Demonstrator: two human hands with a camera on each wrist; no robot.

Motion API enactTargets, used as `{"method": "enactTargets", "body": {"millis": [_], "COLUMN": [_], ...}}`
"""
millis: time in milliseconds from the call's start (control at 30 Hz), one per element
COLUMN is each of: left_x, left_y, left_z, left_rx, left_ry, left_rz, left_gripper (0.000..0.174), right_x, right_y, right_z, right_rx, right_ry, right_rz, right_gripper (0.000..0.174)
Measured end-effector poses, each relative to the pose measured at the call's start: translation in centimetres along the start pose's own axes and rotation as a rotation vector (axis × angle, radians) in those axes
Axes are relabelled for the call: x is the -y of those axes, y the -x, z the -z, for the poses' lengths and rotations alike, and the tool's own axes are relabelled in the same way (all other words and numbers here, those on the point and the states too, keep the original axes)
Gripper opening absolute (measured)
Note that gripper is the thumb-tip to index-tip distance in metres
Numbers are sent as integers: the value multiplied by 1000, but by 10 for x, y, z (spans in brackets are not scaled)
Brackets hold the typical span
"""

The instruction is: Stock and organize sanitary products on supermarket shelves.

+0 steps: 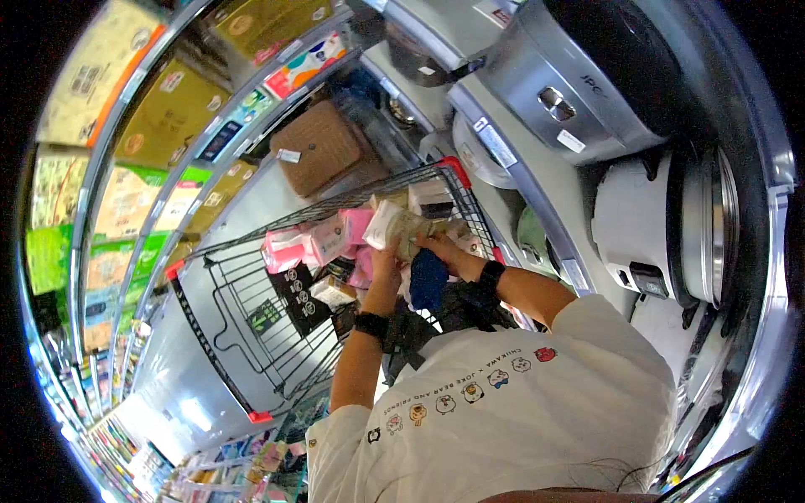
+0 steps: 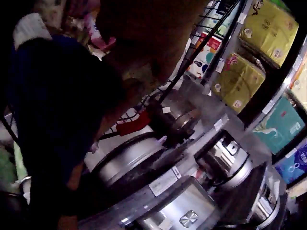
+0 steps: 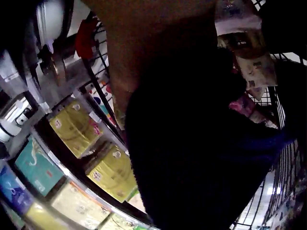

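Over the shopping cart (image 1: 277,222), my left hand (image 1: 387,261) grips a white and beige soft pack (image 1: 394,225) from its near left side. My right hand (image 1: 444,253) pinches the same pack at its right end. A dark blue, soft-looking item (image 1: 428,279) hangs just under the right hand, between my forearms; I cannot tell whether any finger holds it. In both wrist views a dark mass covers much of the hands' work. Pink and white packs (image 1: 325,240) lie to the left of my hands, with a small white box (image 1: 333,291) nearer me.
A black item with white print (image 1: 299,300) lies in the cart. Shelves of pots and cookers (image 1: 579,75) rise close on the right. Shelves with yellow packs (image 1: 172,109) line the left. A brown textured box (image 1: 317,148) stands beyond the cart's far side.
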State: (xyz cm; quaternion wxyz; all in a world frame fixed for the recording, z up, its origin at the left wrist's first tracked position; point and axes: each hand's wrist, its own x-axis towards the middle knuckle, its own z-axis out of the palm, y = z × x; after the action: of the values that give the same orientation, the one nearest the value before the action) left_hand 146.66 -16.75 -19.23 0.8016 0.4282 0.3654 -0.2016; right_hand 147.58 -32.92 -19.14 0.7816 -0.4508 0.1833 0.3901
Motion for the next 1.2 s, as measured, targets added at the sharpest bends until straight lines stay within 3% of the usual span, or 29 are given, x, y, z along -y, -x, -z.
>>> {"method": "enactTargets", "body": {"millis": [67, 100, 167, 267, 333, 400, 467, 500, 633, 700, 800, 833, 967, 1000, 1067, 1133, 1200], "left_x": [-7, -4, 2, -10, -16, -21, -31, -28, -12, 8, 47, 62, 113, 125, 155, 180, 197], "left_y": [12, 12, 18, 45, 61, 81, 112, 123, 196, 234, 297, 314, 415, 442, 483, 519, 546], "left_z": [5, 7, 20, 23, 27, 28, 27, 37, 66, 86, 120, 133, 170, 175, 192, 204, 208], "left_rx": [-10, 51, 36, 17, -38, -138, -178, -183, -322, -436, -579, -636, -858, -848, -797, -825, -891], "left_ry": [51, 138, 238, 312, 325, 331, 290, 242, 54, -65, -133, -145, -465, -431, -244, -277, -249], "left_rz": [-72, -247, -321, -356, -420, -550, -672, -752, -961, -1045, -1122, -1182, -1246, -1219, -1105, -1163, -1204], "left_gripper": [39, 37, 37, 38, 39, 38, 39, 40, 41, 41, 45, 43, 37, 38, 42, 45, 43], "right_x": [-1, -2, -4, -19, 27, 40, 42, 57, 47, 35, -12, -35, -95, -108, -144, -172, -217], "right_y": [-1, -2, -1, -27, 6, 16, 21, 47, 75, 108, 147, 158, 215, 224, 237, 264, 265], "right_z": [-15, -21, -29, -17, -55, -65, -64, -84, -95, -119, -148, -159, -218, -226, -249, -275, -289], "right_rx": [-12, 19, 82, 144, 157, 126, 167, 143, 456, 614, 646, 584, 733, 695, 817, 911, 1085], "right_ry": [6, 59, 160, 602, 618, 652, 506, 404, 44, -19, -56, -43, 20, 207, 398, 770, 507], "right_rz": [-29, 2, 70, 190, 267, 356, 430, 348, 356, 283, 297, 386, 403, 438, 586, 666, 339], "right_gripper": [41, 42, 43, 44, 37, 32, 27, 27, 40, 45, 48, 50, 48, 45, 42, 41, 42]}}
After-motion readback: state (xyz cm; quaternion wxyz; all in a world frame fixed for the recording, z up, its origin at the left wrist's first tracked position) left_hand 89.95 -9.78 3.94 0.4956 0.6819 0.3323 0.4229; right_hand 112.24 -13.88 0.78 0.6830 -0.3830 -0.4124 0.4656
